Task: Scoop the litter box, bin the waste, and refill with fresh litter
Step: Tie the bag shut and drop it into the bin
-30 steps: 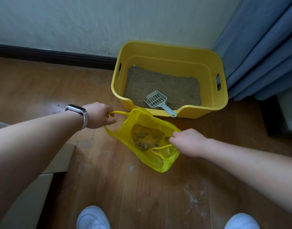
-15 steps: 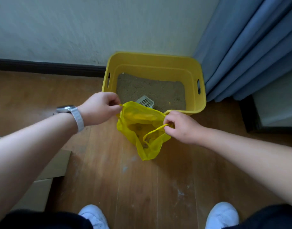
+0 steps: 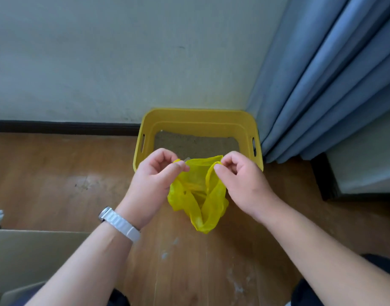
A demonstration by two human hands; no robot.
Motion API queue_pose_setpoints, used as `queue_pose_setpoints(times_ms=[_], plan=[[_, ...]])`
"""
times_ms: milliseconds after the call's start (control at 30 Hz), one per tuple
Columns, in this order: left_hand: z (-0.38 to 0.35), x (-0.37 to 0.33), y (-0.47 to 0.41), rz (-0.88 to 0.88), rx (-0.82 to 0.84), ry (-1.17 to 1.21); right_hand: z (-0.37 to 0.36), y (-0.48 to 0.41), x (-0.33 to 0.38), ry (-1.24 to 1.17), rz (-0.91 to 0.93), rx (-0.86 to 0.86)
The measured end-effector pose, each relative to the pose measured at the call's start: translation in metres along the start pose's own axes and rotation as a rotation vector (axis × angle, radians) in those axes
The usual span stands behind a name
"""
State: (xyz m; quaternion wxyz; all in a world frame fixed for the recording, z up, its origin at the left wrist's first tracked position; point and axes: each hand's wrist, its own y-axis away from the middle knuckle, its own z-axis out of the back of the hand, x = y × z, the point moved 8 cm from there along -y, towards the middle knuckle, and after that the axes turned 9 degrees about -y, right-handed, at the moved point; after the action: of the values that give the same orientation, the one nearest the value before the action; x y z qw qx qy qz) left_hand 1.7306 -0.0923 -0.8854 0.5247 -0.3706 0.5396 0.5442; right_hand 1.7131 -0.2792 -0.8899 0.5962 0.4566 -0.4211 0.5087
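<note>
With left grip (image 3: 154,180) and right grip (image 3: 242,180) each pinching a handle of the yellow bag (image 3: 203,213), held above the floor (image 3: 57,173) before the litter box (image 3: 198,113) against the far wall (image 3: 101,62); seemingly the binning step; next calls for knotting the handles shut

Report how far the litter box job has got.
Done, apparently: scooping, since both hands are busy with the bag alone. In hand: the left grip and right grip each pinch a handle of the yellow bag, hanging clear of the floor before the litter box; its contents do not show. Left: binning the bag and refilling; the litter sits low, and no bin shows.
</note>
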Motion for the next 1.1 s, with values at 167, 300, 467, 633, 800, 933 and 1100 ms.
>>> queue_pose_setpoints(times_ms=[167,300,467,633,800,933,1100], plan=[[-0.02,-0.009,-0.002,-0.034,0.111,0.029,0.008,-0.004,0.015,0.058,0.092,0.041],[-0.039,-0.008,0.001,0.025,0.269,0.076,0.009,-0.003,0.019,0.047,0.133,0.061],[-0.067,0.005,0.01,0.09,0.495,0.091,0.012,-0.003,0.01,0.001,0.09,0.058],[-0.079,0.015,0.018,0.169,0.627,0.089,0.009,-0.005,0.001,0.011,0.033,0.12],[-0.081,0.021,0.011,0.2,0.522,0.062,0.003,-0.003,0.007,0.039,0.033,0.239],[-0.08,0.021,0.011,0.186,0.511,0.084,-0.012,0.008,0.008,-0.13,-0.038,0.38],[-0.072,0.021,0.01,0.149,0.392,-0.022,-0.01,0.009,0.005,-0.191,-0.059,0.35]])
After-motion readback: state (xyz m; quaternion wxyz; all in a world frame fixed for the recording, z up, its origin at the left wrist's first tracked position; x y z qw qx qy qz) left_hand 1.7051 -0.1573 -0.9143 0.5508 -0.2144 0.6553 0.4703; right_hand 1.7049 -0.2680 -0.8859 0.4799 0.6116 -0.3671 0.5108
